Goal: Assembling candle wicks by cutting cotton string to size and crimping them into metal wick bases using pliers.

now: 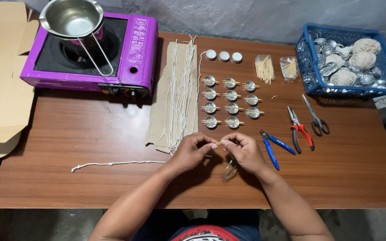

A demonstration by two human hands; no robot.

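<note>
Both hands meet over the near middle of the wooden table (90, 147), the left hand (193, 151) and right hand (242, 149) each pinching one end of a thin stick (219, 143) whose long axis runs 9 to 3 o'clock between the fingertips. A small metal cup (229, 171) lies at 6 o'clock, just below the right hand, the nearer of the two. Rows of fitted cups (231, 102) stand at 12 o'clock and blue pliers (273, 145) at 3 o'clock.

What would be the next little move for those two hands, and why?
Probably lower the small stick, pinched between the left hand and right hand, onto the metal cup beneath. The filled cups in the rows each carry sticks across the rim, and the last row has a gap.
</note>
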